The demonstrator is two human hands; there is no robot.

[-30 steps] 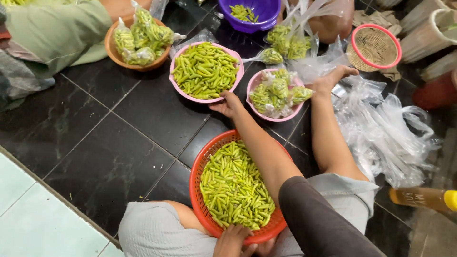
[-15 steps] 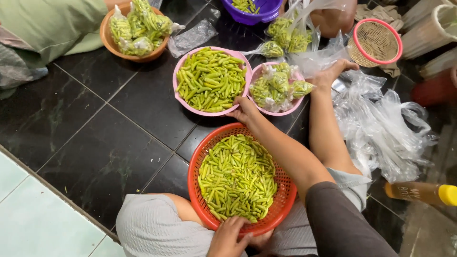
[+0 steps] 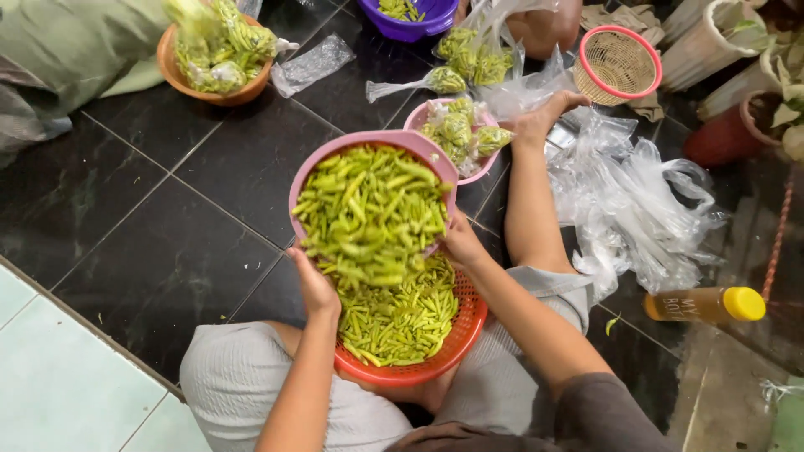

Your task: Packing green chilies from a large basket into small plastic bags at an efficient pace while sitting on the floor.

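Observation:
My left hand (image 3: 315, 283) and my right hand (image 3: 461, 243) grip opposite sides of a pink bowl (image 3: 381, 142) heaped with green chillies. The bowl is tipped toward me, and chillies spill from it into a red mesh basket (image 3: 456, 339) that rests on my lap and also holds green chillies. Beside my right arm, another person's arm reaches away from me, its hand (image 3: 553, 107) on a heap of clear plastic bags (image 3: 645, 201).
A second pink bowl (image 3: 481, 172) holds bagged chillies. An orange bowl (image 3: 213, 88) of bagged chillies, a purple bowl (image 3: 410, 29) and an empty pink-rimmed basket (image 3: 618, 63) stand farther off. A yellow-capped bottle (image 3: 708, 305) lies right. The floor is black tile.
The pink bowl was lifted off the floor and tipped over the red basket. My left hand went from the basket's rim to the bowl's side. The view shifted closer.

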